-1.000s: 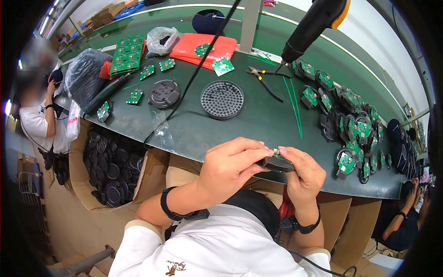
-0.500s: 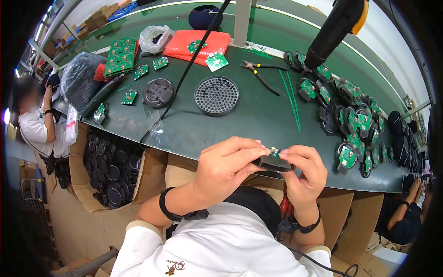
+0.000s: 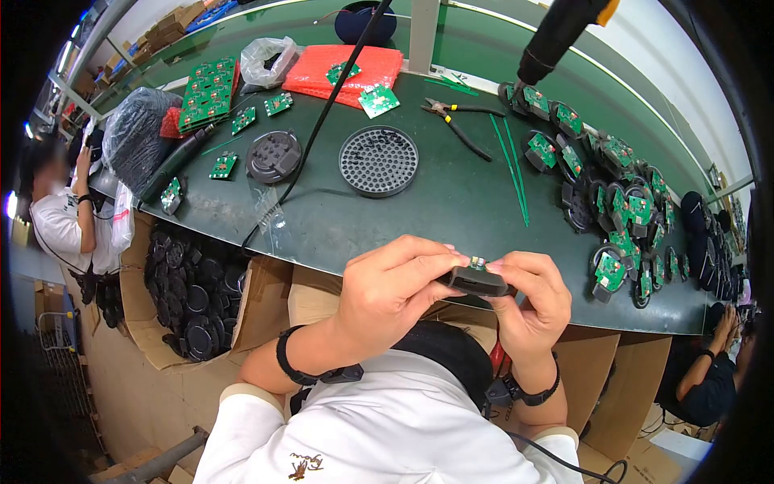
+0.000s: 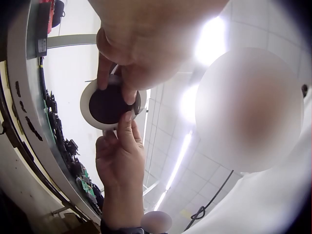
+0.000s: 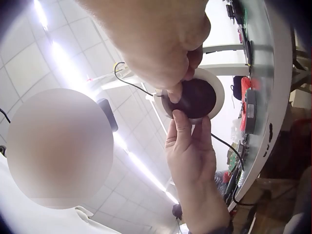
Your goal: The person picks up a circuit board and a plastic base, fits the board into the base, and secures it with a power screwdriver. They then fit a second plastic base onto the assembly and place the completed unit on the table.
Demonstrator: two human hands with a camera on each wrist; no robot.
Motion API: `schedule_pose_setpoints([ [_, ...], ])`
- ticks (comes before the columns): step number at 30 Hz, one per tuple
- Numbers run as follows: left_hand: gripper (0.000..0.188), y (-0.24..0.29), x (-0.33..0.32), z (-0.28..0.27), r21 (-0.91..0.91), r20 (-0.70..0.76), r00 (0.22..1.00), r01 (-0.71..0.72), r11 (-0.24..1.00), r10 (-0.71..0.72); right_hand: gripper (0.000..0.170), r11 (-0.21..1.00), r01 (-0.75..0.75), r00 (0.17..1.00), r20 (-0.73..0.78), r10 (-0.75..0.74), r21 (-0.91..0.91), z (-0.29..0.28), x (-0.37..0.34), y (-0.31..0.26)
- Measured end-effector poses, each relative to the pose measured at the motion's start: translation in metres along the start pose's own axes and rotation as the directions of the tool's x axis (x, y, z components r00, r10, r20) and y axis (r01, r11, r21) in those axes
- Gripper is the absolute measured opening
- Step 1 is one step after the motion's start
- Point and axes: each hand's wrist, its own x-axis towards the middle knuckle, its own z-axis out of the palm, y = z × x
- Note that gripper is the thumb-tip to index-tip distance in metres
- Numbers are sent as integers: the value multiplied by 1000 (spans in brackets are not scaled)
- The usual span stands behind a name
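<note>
Plainly, at the left, a creased cardboard box [image 3: 266, 294] holds smooth black plastic rounds [image 3: 200, 335]; above it, on the dull green table [image 3: 322, 234], a knobbly round housing [image 3: 274, 157] lies near a flat disc [image 3: 379, 161] pierced with many small holes. At the table's front edge, the left hand [image 3: 391, 284] has finger and thumb clamped on one side of a dark, rounded part [image 3: 480, 281], which sits between the hands with a small green board [image 3: 478, 264] showing at its top. Light, even pressure on the board's edges would probably serve best, sparing the tiny components. The right hand [image 3: 532, 298] pinches the opposite side, thumb on the smooth dark face; firm support there should prevent tipping. Farther right come steel-nosed pliers [image 3: 443, 110], thin green strips [image 3: 509, 169] and a jumbled heap of board-topped housings [image 3: 621, 218]
</note>
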Motion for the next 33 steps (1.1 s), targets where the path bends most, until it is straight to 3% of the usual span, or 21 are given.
schedule_pose_setpoints([
  [33, 38, -1, -4, -4, 2, 10, 999, -52, 999, 52, 40, 1000, 11, 1000, 25, -12, 12, 2, 1, -3],
])
